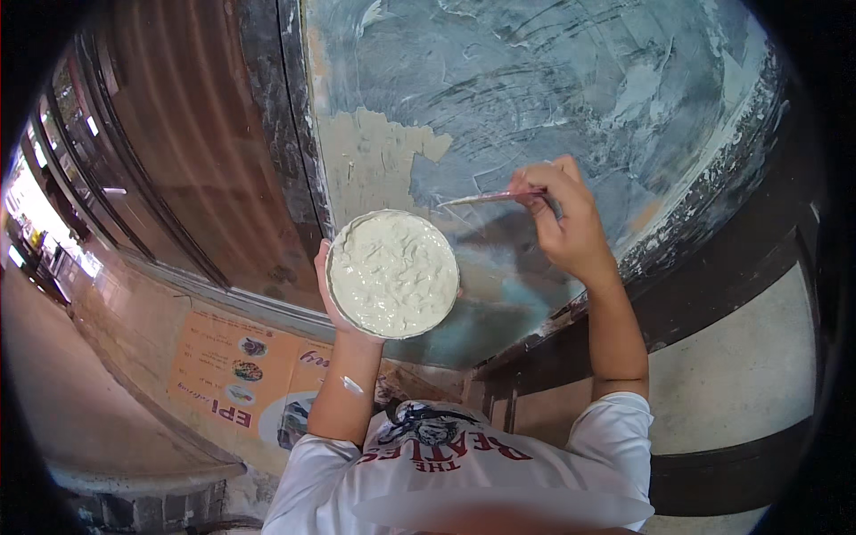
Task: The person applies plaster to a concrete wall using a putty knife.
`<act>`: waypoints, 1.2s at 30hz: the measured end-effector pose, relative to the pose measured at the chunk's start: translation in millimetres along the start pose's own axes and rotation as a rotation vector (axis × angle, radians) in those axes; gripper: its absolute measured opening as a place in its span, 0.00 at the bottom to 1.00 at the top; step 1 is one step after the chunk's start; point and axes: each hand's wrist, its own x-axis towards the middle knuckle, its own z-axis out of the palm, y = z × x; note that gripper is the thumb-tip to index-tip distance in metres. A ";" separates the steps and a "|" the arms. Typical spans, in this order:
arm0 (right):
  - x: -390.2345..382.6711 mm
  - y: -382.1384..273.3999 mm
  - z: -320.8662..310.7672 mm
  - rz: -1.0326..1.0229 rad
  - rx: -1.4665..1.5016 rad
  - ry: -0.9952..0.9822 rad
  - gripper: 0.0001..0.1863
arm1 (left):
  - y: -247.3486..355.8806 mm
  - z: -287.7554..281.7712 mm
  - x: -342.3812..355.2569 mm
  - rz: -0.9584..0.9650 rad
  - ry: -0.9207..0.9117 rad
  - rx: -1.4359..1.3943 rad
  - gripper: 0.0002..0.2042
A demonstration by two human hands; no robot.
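Note:
My left hand (335,308) is closed round the side of a round tub (332,283), holding it up in front of my chest. Thick, glossy off-white putty (392,275) with a ridged surface fills it. Above and to the right, my right hand (566,218) pinches a thin putty knife (486,197), seen almost edge-on, its blade pointing left and coated with white paste. The blade is close to a blue-grey wall panel (553,98); whether it touches I cannot tell. A cream patch of putty (370,160) covers part of the panel's left side.
Dark, paint-marked trim (281,116) edges the panel on the left, beside a brown glossy surface (178,116). On the right runs a dark brown frame (713,294) with pale panels. An orange printed banner (223,357) lies at the lower left.

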 end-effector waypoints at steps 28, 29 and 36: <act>-66.3 -18.8 -20.6 -0.614 -0.402 -0.001 0.11 | -66.8 18.6 -27.2 0.025 -0.058 0.005 0.36; -67.5 -17.0 -20.7 -0.613 -0.400 -0.002 0.11 | -68.0 18.3 -27.4 0.026 -0.056 0.005 0.36; -65.9 -1.4 -12.8 -0.428 -0.233 0.044 0.15 | -69.4 10.3 -24.3 0.007 -0.034 -0.020 0.38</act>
